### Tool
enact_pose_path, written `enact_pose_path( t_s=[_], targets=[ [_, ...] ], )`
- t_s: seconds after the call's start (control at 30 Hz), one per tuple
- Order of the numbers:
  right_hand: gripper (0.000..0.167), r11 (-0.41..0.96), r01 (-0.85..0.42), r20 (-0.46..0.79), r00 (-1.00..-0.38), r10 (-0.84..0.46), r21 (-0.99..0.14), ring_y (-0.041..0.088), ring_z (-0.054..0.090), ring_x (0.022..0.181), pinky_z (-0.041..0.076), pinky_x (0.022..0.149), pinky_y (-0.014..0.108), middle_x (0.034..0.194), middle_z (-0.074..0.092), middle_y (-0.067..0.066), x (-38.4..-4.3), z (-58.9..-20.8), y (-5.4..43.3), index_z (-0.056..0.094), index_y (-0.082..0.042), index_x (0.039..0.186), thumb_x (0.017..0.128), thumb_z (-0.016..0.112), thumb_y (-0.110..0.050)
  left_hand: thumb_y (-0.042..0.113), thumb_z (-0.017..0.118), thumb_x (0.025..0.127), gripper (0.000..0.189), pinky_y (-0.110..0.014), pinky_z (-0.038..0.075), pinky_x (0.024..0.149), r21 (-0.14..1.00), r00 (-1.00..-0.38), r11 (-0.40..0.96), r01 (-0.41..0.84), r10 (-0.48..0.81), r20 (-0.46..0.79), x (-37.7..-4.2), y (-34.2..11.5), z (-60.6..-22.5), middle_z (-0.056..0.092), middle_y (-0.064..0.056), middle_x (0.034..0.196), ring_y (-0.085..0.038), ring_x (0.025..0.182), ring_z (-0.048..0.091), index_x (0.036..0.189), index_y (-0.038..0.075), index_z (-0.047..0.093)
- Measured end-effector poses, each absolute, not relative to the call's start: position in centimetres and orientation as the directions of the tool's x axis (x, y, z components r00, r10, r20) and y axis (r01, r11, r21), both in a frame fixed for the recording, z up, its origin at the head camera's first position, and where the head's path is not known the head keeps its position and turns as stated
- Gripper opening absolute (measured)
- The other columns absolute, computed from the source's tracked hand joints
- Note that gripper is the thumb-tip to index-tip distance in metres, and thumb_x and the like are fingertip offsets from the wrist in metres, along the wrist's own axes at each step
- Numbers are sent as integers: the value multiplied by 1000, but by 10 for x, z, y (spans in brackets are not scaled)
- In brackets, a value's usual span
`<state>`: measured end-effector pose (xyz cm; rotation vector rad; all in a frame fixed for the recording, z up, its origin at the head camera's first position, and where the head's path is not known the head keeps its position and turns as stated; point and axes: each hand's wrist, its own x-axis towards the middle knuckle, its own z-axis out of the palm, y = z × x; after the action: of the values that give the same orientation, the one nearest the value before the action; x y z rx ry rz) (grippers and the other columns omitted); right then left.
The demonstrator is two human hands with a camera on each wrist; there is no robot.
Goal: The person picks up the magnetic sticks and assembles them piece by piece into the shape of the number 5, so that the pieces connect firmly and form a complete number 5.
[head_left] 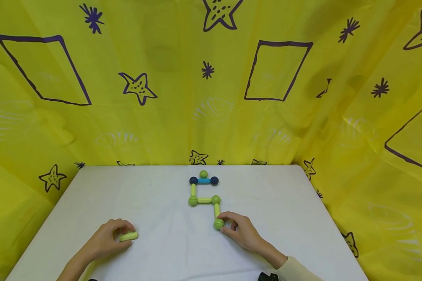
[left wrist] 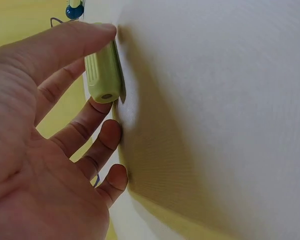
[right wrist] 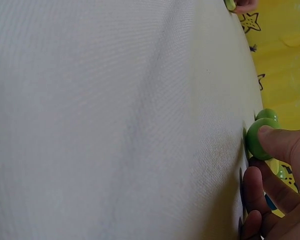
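My left hand (head_left: 109,239) pinches a short light green rod (head_left: 128,236) between thumb and fingers, low over the white table at the left. The left wrist view shows the grooved side of that rod (left wrist: 101,75) and a small round mark on its end. With thumb and fingers, my right hand (head_left: 244,233) grips a green ball (head_left: 218,224), also seen as a ball (right wrist: 261,139) in the right wrist view. This ball ends a zigzag of light green rods (head_left: 204,200) and green balls (head_left: 192,200) lying on the table.
At the chain's far end, a blue rod (head_left: 204,181) joins two dark blue balls (head_left: 214,180). A lone green ball (head_left: 203,174) sits just behind it. Yellow patterned curtains (head_left: 176,117) surround the white table (head_left: 278,203). Dark objects (head_left: 268,276) show at the near edge.
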<state>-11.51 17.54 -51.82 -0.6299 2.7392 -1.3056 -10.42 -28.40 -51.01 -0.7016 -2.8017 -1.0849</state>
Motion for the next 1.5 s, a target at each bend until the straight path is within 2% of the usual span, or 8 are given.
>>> enact_pose_path(
  t_s=[0.6,0.93,1.2,1.37,1.5],
  targets=[
    [33,570,-336,118,-916,-384,-750,2,53,66,47,62,23,112,72,-5,-116,-517,178,71,-18,123,91,78,-11,11,91,74,31,-26,44,74,619,-868,613,491,405,287,-106,-280,-518,61,18,84,-6,77,51,93,25,72],
    [32,566,-335,119,-916,-384,-754,2,53,65,47,61,23,112,72,-6,-116,-518,178,71,-20,122,91,78,-13,12,90,76,30,-28,46,73,653,-870,586,480,414,268,-115,-253,-515,62,17,85,-5,79,54,95,26,72],
    [31,573,-333,114,-917,-383,-749,2,52,65,46,60,23,111,72,-6,-117,-517,179,71,-21,121,92,79,-14,8,89,75,31,-27,41,68,650,-838,548,526,465,286,-130,-224,-511,59,14,81,-9,76,50,94,25,72],
    [31,570,-331,113,-916,-384,-752,2,52,64,47,60,23,111,72,-5,-118,-516,178,72,-20,120,91,79,-14,5,88,73,31,-27,40,68,631,-812,532,565,495,309,-137,-207,-509,59,14,81,-8,75,50,94,23,73],
    [31,567,-328,107,-916,-387,-755,2,53,63,47,60,23,112,72,-5,-118,-517,177,72,-20,121,91,79,-14,6,88,74,30,-28,39,70,635,-816,539,553,502,285,-142,-199,-507,58,14,81,-8,76,50,94,22,73]
  ],
)
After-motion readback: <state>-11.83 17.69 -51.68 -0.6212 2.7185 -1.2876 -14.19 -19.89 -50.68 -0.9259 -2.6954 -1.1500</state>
